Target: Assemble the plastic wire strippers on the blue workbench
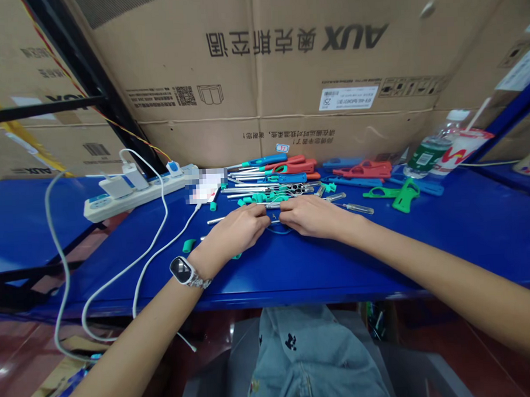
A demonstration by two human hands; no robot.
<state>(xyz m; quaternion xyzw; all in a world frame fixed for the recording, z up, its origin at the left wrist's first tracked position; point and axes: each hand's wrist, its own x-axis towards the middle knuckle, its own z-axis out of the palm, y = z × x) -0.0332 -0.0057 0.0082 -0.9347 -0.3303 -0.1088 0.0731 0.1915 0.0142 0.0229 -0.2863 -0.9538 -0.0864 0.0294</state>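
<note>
My left hand [242,226] and my right hand [307,215] are close together over the blue table [338,259], fingers curled and pinched. Between their fingertips shows a thin metal piece [275,222], with a thin dark cord [279,231] looping just below it; which hand grips what is too small to tell. Right behind the hands lie several metal rods [247,189] and small green plastic parts [259,197]. A loose green cap [188,246] is beside my left wrist. Beyond the rods lie blue and red handles [301,163].
A white power strip [137,193] with cables stands at the left, near a phone [208,186]. Green handles [405,195], a bottle [425,153] and a paper cup [458,152] are at the right. A large cardboard box [286,74] rises behind the table.
</note>
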